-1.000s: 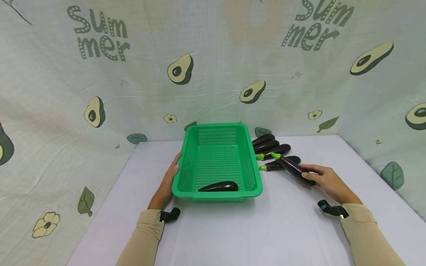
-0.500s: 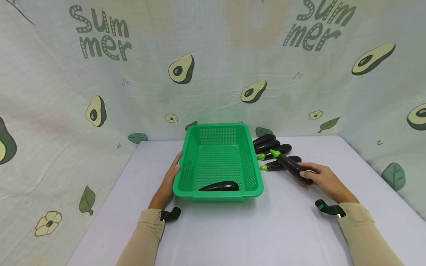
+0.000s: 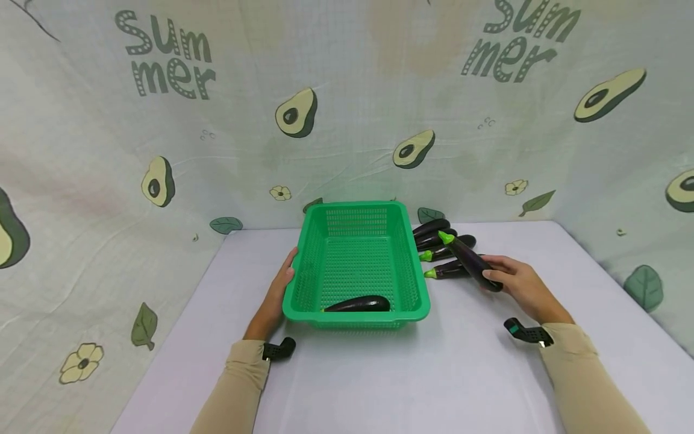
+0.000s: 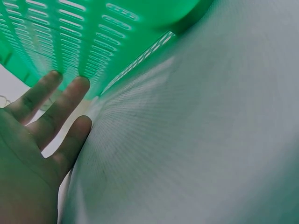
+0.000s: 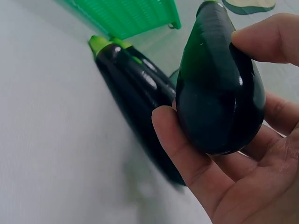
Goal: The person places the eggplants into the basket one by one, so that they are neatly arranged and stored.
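Note:
My right hand (image 3: 523, 286) holds a dark purple eggplant (image 3: 473, 264) by its thick end, its bright green stem tilted up and away to the left. In the right wrist view, thumb and fingers wrap around the glossy eggplant (image 5: 219, 100). My left hand (image 3: 273, 298) lies along the left side of a green perforated plastic basket (image 3: 355, 317). Seen from the left wrist, its fingers (image 4: 70, 100) are extended and touch the basket wall (image 4: 93, 46). One eggplant (image 3: 358, 304) lies inside the basket, along its near end.
Several other eggplants lie on the white table (image 3: 347, 386) right of the basket, the nearest one (image 3: 450, 269) partly behind the held one. A printed cloth (image 3: 347, 120) hangs behind the table.
My right hand has raised the eggplant slightly and moved it left and away, over the others. The left hand and the basket stay in place.

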Demonstrator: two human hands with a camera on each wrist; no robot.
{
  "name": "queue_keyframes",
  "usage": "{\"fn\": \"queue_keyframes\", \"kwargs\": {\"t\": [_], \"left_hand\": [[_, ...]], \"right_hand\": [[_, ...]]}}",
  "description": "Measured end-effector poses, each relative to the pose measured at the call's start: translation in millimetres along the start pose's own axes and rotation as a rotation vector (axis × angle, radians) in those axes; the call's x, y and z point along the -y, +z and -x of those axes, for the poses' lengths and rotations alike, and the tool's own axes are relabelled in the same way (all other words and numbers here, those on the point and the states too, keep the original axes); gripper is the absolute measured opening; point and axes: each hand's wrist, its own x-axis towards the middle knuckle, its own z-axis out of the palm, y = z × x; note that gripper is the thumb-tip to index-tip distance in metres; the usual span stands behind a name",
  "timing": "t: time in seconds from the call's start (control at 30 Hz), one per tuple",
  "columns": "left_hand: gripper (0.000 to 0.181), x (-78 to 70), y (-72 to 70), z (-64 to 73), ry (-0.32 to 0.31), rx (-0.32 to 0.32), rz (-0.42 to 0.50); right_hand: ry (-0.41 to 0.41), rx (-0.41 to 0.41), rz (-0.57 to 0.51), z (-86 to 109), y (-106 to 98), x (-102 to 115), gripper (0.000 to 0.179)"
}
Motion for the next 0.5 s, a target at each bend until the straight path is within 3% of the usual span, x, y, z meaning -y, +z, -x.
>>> {"fn": "queue_keyframes", "kwargs": {"t": [0.23,0.5], "left_hand": [[0.054,-1.8,0.1,1.3,-0.001,0.0,0.016],[0.053,-0.7,1.1,1.5,0.003,0.0,0.009]], "right_hand": [[-0.027,-0.009,-0.088,-13.1,10,4,0.051],[-0.01,0.01,-0.068,-21.3,22,11,0.055]]}}
